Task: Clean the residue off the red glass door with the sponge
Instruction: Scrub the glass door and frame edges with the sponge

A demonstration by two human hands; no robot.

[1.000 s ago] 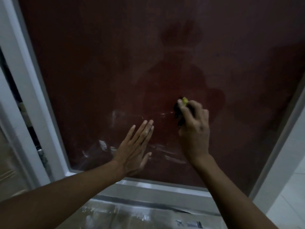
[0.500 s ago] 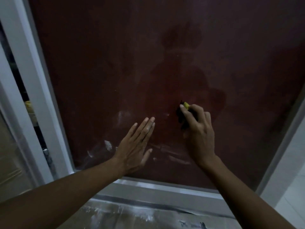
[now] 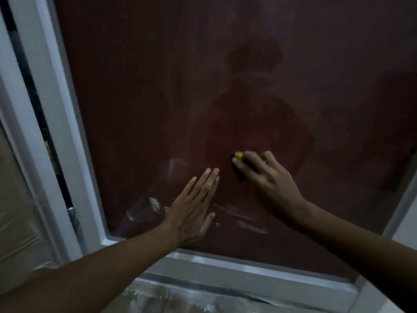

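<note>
Yellow sponge (image 3: 238, 156) gripped by right hand (image 3: 267, 177), left hand (image 3: 194, 207) flat on red glass door (image 3: 158, 98)

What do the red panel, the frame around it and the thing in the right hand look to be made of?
Red panel: likely glass, glossy under a dusty haze; it shows a dim reflection of a person, and white smears sit on its surface.
Frame: smooth white with a slight sheen, perhaps painted metal or plastic; I cannot tell which.
Sponge in the right hand: yellow foam with a dark side, mostly hidden.

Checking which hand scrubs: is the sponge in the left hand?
No, the right hand grips the sponge against the red glass door; the left hand lies flat.
</note>
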